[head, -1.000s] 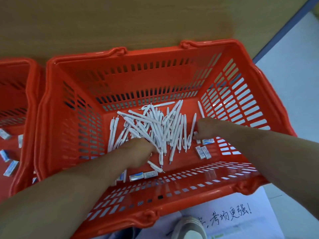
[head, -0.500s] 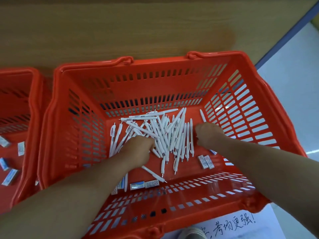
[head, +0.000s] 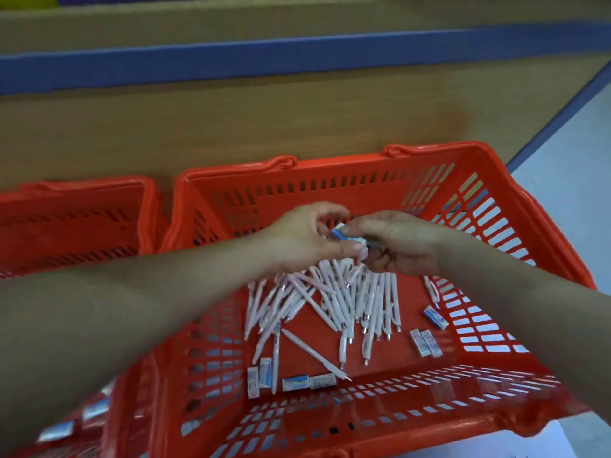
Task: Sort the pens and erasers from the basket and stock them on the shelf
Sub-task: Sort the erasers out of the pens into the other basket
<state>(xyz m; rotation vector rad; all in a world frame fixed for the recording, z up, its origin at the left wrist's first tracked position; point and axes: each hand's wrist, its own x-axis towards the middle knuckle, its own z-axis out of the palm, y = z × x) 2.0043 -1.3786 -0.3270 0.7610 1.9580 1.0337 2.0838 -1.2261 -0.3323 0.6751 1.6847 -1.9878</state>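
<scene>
Nearest, along the basket's (head: 330, 421) near wall, four erasers (head: 296, 382) lay flat on the floor, with a loose pen (head: 314, 355) slanting just beside them. A pair (head: 426, 342) and a single one sat toward the right wall. Behind these the pens (head: 347, 302) lay heaped and crossed in mid-floor.

Above the heap the two hands met. The right hand (head: 400, 242) pinched a blue-and-white eraser (head: 342, 234) at its fingertips. The left hand (head: 304, 239) curled close round the eraser's other end, though whether it truly gripped could not be told.

The eraser looked light, stiff and small, its paper sleeve probably a little slick; a pinch across the two long sides would likely hold it best. The pens seemed light, rigid and prone to roll or snag on one another, so taking several by mid-barrel, lined up together, would likely suit them.

To the left stood a second basket (head: 99, 183) with more erasers low in its corner. Farthest off ran the shelf (head: 231, 110) with its blue edge.
</scene>
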